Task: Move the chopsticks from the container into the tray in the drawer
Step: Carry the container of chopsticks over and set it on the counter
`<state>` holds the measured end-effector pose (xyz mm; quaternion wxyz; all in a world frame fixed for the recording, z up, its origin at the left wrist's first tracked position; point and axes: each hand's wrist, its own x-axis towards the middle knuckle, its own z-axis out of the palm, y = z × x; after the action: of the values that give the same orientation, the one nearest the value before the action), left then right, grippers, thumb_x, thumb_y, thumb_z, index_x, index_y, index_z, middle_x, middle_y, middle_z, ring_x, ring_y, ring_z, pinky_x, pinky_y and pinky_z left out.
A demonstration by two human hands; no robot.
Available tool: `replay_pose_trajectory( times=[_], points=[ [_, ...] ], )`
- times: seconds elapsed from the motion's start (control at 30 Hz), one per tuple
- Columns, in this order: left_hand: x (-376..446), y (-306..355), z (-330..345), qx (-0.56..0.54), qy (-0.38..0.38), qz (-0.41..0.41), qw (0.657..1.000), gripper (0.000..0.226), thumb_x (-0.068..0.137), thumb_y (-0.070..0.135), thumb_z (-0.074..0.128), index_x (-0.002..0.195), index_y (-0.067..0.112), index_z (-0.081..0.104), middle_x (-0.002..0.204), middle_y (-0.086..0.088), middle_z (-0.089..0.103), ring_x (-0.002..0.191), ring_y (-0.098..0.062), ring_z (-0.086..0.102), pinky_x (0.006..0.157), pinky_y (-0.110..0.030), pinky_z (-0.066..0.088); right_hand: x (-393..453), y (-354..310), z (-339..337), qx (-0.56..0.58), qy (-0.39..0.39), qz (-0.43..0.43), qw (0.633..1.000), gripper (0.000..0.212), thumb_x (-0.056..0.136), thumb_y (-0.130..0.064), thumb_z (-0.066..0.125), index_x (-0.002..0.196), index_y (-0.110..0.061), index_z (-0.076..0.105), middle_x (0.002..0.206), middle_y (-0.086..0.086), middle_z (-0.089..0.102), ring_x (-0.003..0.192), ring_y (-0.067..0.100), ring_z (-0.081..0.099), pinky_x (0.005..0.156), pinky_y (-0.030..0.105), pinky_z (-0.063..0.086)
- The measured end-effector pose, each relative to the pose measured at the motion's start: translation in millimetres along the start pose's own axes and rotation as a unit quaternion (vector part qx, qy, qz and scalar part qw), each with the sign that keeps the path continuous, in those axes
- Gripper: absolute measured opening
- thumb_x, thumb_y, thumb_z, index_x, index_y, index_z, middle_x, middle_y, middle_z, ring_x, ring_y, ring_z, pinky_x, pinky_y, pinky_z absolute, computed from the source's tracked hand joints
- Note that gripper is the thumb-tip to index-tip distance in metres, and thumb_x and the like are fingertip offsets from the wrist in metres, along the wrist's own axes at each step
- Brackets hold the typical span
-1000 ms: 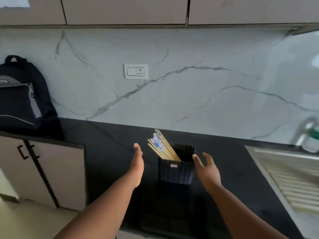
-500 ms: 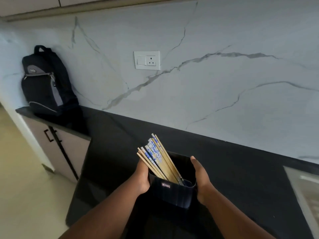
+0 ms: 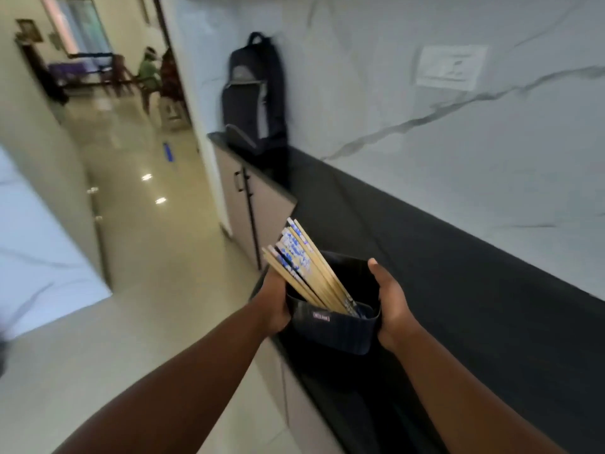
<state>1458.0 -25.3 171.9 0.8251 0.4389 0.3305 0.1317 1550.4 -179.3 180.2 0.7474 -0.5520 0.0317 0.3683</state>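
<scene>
While we look from the left side to the right, we first see a shiny floor (image 3: 137, 224) and a hallway, too blurry to make out well. Next comes our left hand (image 3: 273, 306), pressed flat on the left side of the black container (image 3: 334, 329). We cannot see its fingers, because they wrap behind the container. The chopsticks (image 3: 304, 267) stand inside and lean up and to the left, fanning out over our left hand. We think they lean that way because the container is tipped a little. Only their top parts show; the bottoms hide inside. Our right hand (image 3: 391, 306) squeezes the right side, with the thumb hooked over the rim. We hold it with both hands so it stays steady and nothing spills.

The container sits just over the edge of the dark counter (image 3: 458, 290); we cannot tell if it touches. A backpack (image 3: 255, 103) stands far back on the counter. A wall socket (image 3: 448, 67) is blurry. The drawer and its tray are not in sight, so no chopsticks are moved yet.
</scene>
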Motion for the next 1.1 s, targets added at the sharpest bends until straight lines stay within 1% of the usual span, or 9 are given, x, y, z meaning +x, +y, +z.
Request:
replay_pose_trajectory(
  times=[0.13, 0.3, 0.4, 0.5, 0.6, 0.67, 0.77, 0.93, 1.1],
  points=[
    [-36, 14, -77, -0.022, 0.061, 0.087, 0.994, 0.070, 0.098, 0.059, 0.031, 0.127, 0.004, 0.062, 0.123, -0.017, 0.067, 0.113, -0.034, 0.064, 0.092, -0.043, 0.053, -4, 36, 66, -0.054, -0.078, 0.016, 0.995, 0.052, 0.085, -0.051, 0.062, 0.116, -0.010, 0.068, 0.110, 0.018, 0.073, 0.103, 0.036, 0.068, 0.098, 0.051, 0.050],
    [-103, 11, -181, -0.035, 0.123, 0.155, 0.980, 0.053, 0.103, 0.043, 0.033, 0.112, 0.007, 0.070, 0.115, -0.017, 0.071, 0.106, -0.032, 0.068, 0.081, -0.039, 0.057, -31, 97, 145, -0.156, -0.189, 0.038, 0.969, 0.040, 0.089, -0.052, 0.057, 0.101, -0.017, 0.072, 0.092, 0.010, 0.078, 0.081, 0.025, 0.075, 0.075, 0.036, 0.055],
    [-155, -6, -242, -0.042, 0.170, 0.175, 0.969, 0.047, 0.103, 0.036, 0.035, 0.115, 0.004, 0.067, 0.113, -0.017, 0.071, 0.106, -0.033, 0.068, 0.084, -0.042, 0.056, -59, 147, 187, -0.222, -0.241, 0.047, 0.944, 0.033, 0.093, -0.045, 0.053, 0.094, -0.019, 0.073, 0.088, 0.008, 0.078, 0.074, 0.020, 0.075, 0.059, 0.028, 0.056],
    [-218, -36, -308, -0.050, 0.209, 0.181, 0.960, 0.049, 0.104, 0.035, 0.035, 0.123, -0.002, 0.061, 0.118, -0.022, 0.068, 0.109, -0.037, 0.065, 0.093, -0.048, 0.053, -100, 211, 223, -0.284, -0.274, 0.076, 0.916, 0.031, 0.094, -0.040, 0.051, 0.094, -0.019, 0.073, 0.091, 0.009, 0.078, 0.079, 0.024, 0.074, 0.069, 0.031, 0.054],
    [-301, -73, -372, -0.078, 0.242, 0.183, 0.950, 0.049, 0.103, 0.035, 0.035, 0.118, -0.002, 0.063, 0.115, -0.024, 0.068, 0.106, -0.038, 0.066, 0.088, -0.045, 0.056, -152, 292, 255, -0.348, -0.313, 0.109, 0.877, 0.035, 0.096, -0.042, 0.047, 0.097, -0.019, 0.073, 0.091, 0.007, 0.078, 0.082, 0.025, 0.073, 0.078, 0.037, 0.052],
    [-362, -101, -412, -0.103, 0.278, 0.196, 0.935, 0.049, 0.102, 0.036, 0.034, 0.115, 0.001, 0.067, 0.113, -0.022, 0.070, 0.105, -0.037, 0.067, 0.085, -0.043, 0.057, -192, 351, 274, -0.390, -0.356, 0.144, 0.837, 0.041, 0.097, -0.045, 0.041, 0.111, -0.019, 0.070, 0.100, 0.009, 0.077, 0.096, 0.029, 0.070, 0.095, 0.044, 0.050],
    [-451, -139, -463, -0.119, 0.375, 0.198, 0.898, 0.055, 0.102, 0.042, 0.030, 0.110, 0.007, 0.071, 0.112, -0.020, 0.071, 0.106, -0.037, 0.067, 0.092, -0.049, 0.054, -257, 433, 303, -0.450, -0.411, 0.221, 0.762, 0.049, 0.096, -0.053, 0.037, 0.121, -0.022, 0.064, 0.125, 0.011, 0.067, 0.117, 0.032, 0.059, 0.111, 0.052, 0.033],
    [-581, -201, -514, -0.185, 0.521, 0.178, 0.814, 0.055, 0.100, 0.045, 0.031, 0.083, 0.024, 0.080, 0.099, -0.008, 0.077, 0.092, -0.024, 0.073, 0.076, -0.035, 0.058, -371, 533, 345, -0.550, -0.453, 0.296, 0.637, 0.057, 0.093, -0.057, 0.043, 0.134, -0.019, 0.050, 0.139, 0.016, 0.054, 0.128, 0.036, 0.049, 0.112, 0.062, 0.025],
    [-686, -259, -530, -0.257, 0.617, 0.217, 0.711, 0.055, 0.099, 0.040, 0.028, 0.089, 0.021, 0.078, 0.101, -0.010, 0.076, 0.095, -0.026, 0.072, 0.073, -0.033, 0.058, -481, 608, 371, -0.607, -0.528, 0.316, 0.503, 0.057, 0.085, -0.062, 0.047, 0.123, -0.020, 0.060, 0.131, 0.016, 0.060, 0.121, 0.036, 0.053, 0.110, 0.062, 0.028]
  ],
)
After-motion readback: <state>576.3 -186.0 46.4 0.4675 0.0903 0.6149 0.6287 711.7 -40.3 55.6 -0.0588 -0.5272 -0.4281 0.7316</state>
